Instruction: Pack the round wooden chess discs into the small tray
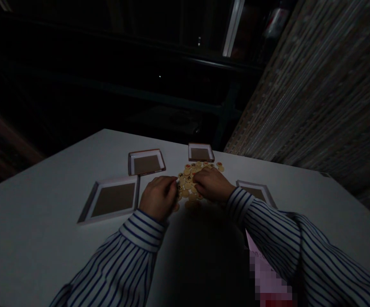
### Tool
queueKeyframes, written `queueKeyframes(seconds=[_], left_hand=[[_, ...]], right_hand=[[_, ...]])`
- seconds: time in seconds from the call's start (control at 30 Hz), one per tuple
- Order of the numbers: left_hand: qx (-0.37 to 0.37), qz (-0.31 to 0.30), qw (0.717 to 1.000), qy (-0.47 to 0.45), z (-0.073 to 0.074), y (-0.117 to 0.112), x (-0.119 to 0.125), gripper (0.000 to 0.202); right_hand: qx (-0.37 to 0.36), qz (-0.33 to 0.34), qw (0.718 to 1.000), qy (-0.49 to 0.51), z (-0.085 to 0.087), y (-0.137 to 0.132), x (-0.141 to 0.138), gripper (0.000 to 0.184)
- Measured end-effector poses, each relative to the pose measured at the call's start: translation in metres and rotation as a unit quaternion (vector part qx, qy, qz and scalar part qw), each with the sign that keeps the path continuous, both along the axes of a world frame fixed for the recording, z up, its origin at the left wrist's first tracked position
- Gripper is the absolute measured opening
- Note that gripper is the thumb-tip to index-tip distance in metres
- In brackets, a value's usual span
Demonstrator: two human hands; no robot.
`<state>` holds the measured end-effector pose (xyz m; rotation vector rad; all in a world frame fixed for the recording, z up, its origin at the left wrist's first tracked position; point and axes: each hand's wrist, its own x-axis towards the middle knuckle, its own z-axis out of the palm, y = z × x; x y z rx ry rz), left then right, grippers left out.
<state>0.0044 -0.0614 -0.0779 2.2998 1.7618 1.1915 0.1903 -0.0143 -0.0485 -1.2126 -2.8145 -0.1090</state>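
Note:
A loose heap of round wooden Chinese chess pieces [188, 186] lies on the white table, some showing red or black characters, others blank side up. My left hand [159, 197] is at the heap's left edge, its fingers curled together; whatever they may hold is hidden. Over the right part of the heap, my right hand [214, 184] has its fingers bent down among the pieces and closed. Its fingertips are partly hidden, so I cannot make out what is between them.
Shallow open boxes surround the heap: a large tray [137, 187] and a smaller one [163, 160] at left, one [213, 153] behind, another [268, 194] partly behind my right sleeve. A beaded curtain [287, 106] hangs at right. Beyond the table [44, 200] it is dark.

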Motion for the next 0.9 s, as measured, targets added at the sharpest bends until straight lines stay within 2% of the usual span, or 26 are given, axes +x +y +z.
queueKeyframes(seconds=[0.23,0.3,0.37,0.43,0.53,0.6,0.63,0.73,0.9], left_hand=[[-0.012,0.003,1.000,-0.005,0.001,0.000,0.000,0.026],[-0.013,-0.001,1.000,-0.006,0.002,-0.001,0.000,0.026],[-0.009,-0.012,1.000,-0.006,0.002,-0.002,0.000,0.025],[-0.006,-0.036,0.999,-0.005,0.002,-0.002,0.002,0.024],[0.005,-0.073,0.997,-0.010,0.001,-0.003,0.006,0.022],[0.016,-0.091,0.996,-0.016,-0.001,-0.004,0.009,0.023],[0.023,-0.097,0.995,-0.019,-0.002,-0.004,0.010,0.024],[0.036,-0.113,0.993,-0.016,-0.005,-0.005,0.012,0.027],[0.057,-0.123,0.991,-0.021,-0.003,-0.008,0.013,0.026]], right_hand=[[-0.002,0.003,1.000,0.022,-0.004,0.003,0.001,0.018],[-0.028,-0.006,0.997,0.078,-0.005,0.003,0.002,0.017],[-0.086,-0.038,0.980,0.173,-0.006,0.003,0.002,0.018],[-0.189,-0.076,0.936,0.287,-0.005,0.002,0.002,0.020],[-0.349,-0.102,0.827,0.430,-0.002,-0.001,0.004,0.019],[-0.410,-0.099,0.766,0.486,0.001,-0.004,0.005,0.019],[-0.429,-0.098,0.744,0.503,0.002,-0.006,0.006,0.019],[-0.462,-0.102,0.712,0.520,0.004,-0.012,0.005,0.020],[-0.473,-0.101,0.707,0.516,0.004,-0.017,0.001,0.018]])
